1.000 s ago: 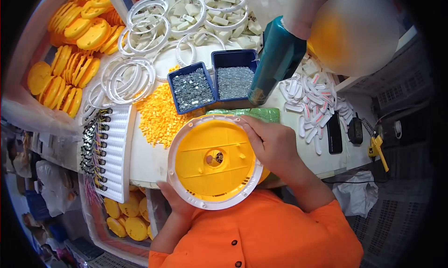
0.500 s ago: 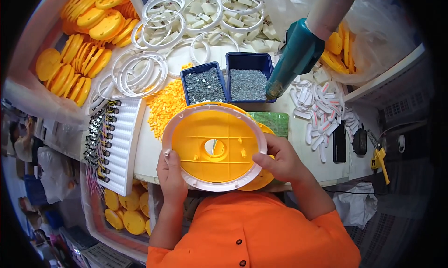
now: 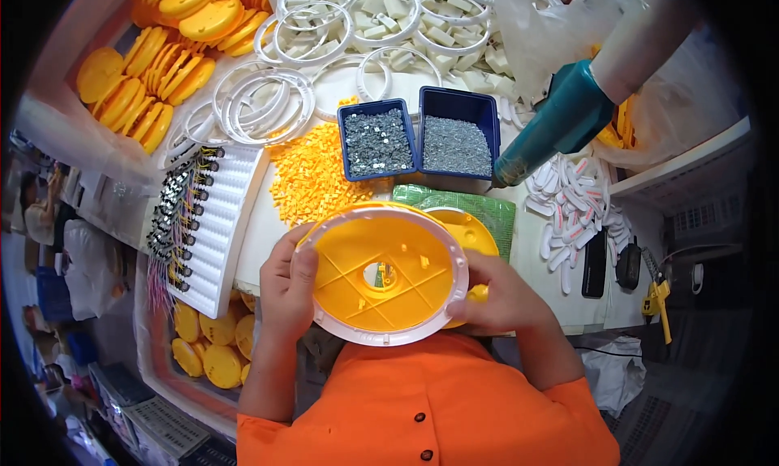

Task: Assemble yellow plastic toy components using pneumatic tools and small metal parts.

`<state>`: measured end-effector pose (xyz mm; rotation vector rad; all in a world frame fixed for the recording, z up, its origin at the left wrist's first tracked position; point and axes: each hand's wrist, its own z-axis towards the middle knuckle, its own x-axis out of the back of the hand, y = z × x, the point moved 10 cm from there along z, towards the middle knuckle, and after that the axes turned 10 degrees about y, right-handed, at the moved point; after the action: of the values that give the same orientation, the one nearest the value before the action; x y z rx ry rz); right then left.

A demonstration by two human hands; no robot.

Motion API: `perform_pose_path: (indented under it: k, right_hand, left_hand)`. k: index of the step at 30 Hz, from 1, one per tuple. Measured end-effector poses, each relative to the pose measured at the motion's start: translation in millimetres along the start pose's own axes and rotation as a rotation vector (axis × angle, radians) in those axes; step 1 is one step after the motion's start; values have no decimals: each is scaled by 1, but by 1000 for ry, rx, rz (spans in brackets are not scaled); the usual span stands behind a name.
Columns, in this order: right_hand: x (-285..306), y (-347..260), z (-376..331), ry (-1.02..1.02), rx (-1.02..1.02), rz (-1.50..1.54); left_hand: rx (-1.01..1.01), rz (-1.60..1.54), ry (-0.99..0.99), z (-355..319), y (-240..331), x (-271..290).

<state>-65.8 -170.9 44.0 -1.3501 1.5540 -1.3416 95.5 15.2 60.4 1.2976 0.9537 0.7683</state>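
A round yellow plastic cover [image 3: 345,267] with ribs and a hole at its centre is held above the table's front edge, its ribbed inside facing me. Around it sits a white plastic ring [image 3: 389,337]. My left hand [image 3: 288,287] is closed on the left rim, thumb on the near face and fingers behind. Gripping the right rim is my right hand [image 3: 497,297], its fingers partly hidden behind. Another yellow cover [image 3: 480,232] lies on a green mat [image 3: 497,213], partly behind the held pieces.
Two blue bins [image 3: 375,174] hold small metal parts. A teal power screwdriver [image 3: 556,125] hangs at right. Small yellow pieces [image 3: 312,178], white rings [image 3: 268,109], a white foam tray [image 3: 223,247] and white strips [image 3: 568,206] surround the work spot. Yellow covers [image 3: 219,15] are stacked at far left.
The yellow cover has turned, so its ribs run slantwise instead of level. My left hand has shifted higher along the rim. The whole view has swung, moving the table things rightward.
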Motion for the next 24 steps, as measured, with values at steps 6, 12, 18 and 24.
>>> perform_pose_path:
  k: [6,12,18,24]
  right_hand:
    - [11,-50,17,176,339,19]
    - [12,-20,16,186,137,92]
    - [-7,24,11,84,-122,919]
    - [-7,9,-11,249,-136,1037]
  left_hand:
    - [-80,176,-234,-15,16,-36]
    - [27,98,-237,-17,-5,-40]
    - [-38,-204,-26,-10,1,-40]
    - [-79,-273,-77,-9,-8,-69]
